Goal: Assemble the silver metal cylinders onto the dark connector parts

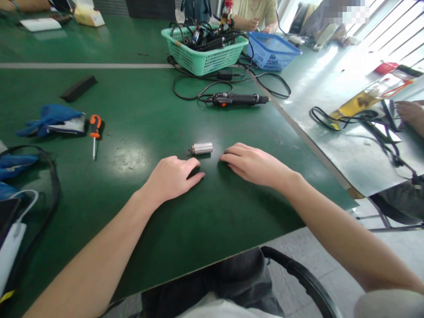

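A small silver metal cylinder [202,148], which looks like a little motor, lies on its side on the green tabletop [225,207]. Just in front of it and to its left rests my left hand [172,177], thumb and index finger apart with a gap between them. The other fingers of that hand are partly hidden beneath it. To the cylinder's right, my right hand [250,162] lies palm down with fingers stretched toward it, a short space away. Neither hand touches the cylinder, and nothing shows in their fingers.
An orange-black screwdriver [95,132], blue gloves [54,119] and a black block [78,88] lie left. A corded power screwdriver [238,100] lies behind the cylinder. Farther back stand a green basket [205,59] of tools and a blue basket [273,51]. Other people sit beyond and right.
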`<state>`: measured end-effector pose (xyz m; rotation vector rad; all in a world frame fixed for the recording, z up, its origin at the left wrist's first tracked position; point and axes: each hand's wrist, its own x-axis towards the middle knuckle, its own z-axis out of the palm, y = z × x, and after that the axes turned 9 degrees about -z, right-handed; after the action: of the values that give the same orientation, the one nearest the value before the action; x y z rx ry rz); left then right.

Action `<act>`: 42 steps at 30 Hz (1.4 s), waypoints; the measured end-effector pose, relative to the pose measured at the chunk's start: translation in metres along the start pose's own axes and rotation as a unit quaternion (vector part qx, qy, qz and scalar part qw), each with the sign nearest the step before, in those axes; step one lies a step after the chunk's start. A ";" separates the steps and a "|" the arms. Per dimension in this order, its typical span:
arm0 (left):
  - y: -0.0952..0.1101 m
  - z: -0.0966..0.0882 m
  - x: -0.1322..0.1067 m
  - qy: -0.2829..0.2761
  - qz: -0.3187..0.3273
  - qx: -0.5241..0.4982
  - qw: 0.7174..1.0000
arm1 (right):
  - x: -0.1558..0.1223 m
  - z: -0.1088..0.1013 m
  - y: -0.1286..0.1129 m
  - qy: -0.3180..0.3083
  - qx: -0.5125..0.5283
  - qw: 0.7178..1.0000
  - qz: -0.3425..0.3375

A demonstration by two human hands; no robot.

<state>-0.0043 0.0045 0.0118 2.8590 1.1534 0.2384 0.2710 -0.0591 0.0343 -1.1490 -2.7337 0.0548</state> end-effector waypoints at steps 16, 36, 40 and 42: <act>-0.001 0.003 -0.004 0.027 -0.002 0.001 1.000 | -0.128 0.003 0.148 0.057 -0.099 0.984 0.134; 0.001 -0.001 -0.004 0.056 -0.077 -0.027 0.995 | 0.087 0.019 -0.014 0.060 0.013 0.998 0.014; 0.002 -0.002 -0.004 0.058 -0.103 -0.057 0.991 | 0.077 0.027 -0.029 0.067 0.051 0.996 0.009; 0.002 -0.003 -0.003 0.050 -0.081 -0.059 0.994 | 0.067 0.029 -0.034 0.081 0.069 0.994 0.011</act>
<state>-0.0056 0.0006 0.0143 2.6621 1.3338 0.4304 0.1962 -0.0339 0.0188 -1.0948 -2.5328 0.1440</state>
